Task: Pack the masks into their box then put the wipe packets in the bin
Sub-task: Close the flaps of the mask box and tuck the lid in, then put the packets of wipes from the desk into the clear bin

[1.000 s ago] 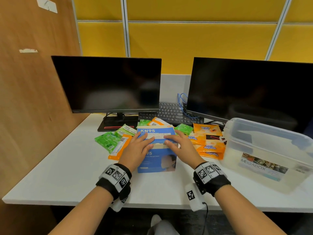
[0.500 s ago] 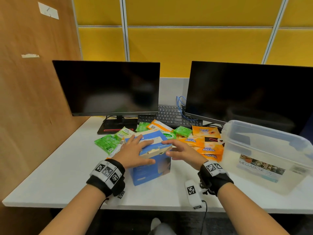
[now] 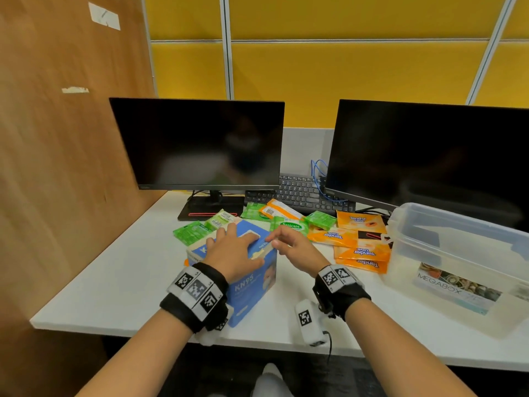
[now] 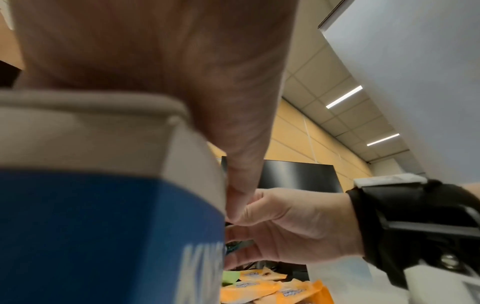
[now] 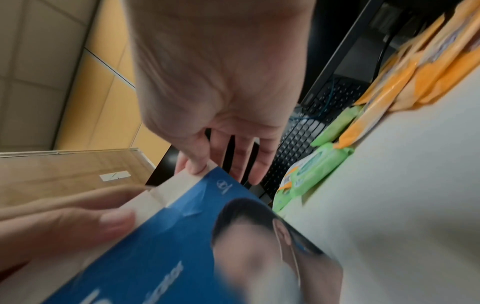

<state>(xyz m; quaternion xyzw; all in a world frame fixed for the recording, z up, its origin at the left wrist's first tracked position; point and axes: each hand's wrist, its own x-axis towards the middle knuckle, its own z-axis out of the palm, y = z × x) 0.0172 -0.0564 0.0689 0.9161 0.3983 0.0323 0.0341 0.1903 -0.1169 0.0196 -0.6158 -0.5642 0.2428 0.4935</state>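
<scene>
The blue KN95 mask box (image 3: 252,285) stands on the white desk (image 3: 120,282), turned at an angle. My left hand (image 3: 237,247) lies flat across its top, and in the left wrist view the thumb (image 4: 241,185) runs down the box (image 4: 103,236) side. My right hand (image 3: 282,242) hovers at the box's top right edge with loose fingers. In the right wrist view its thumb tip (image 5: 197,166) touches the pale flap corner of the box (image 5: 182,246). No masks show. Green wipe packets (image 3: 191,232) and orange wipe packets (image 3: 360,249) lie behind the box.
A clear plastic bin (image 3: 458,253) without a lid sits at the right, next to the orange packets. Two dark monitors (image 3: 200,144) and a black keyboard (image 3: 297,193) line the back. A wooden partition (image 3: 57,167) closes the left side.
The box went from lying flat to standing upright and turned, shifting slightly left and nearer. The right hand came off its top and now touches only the flap corner.
</scene>
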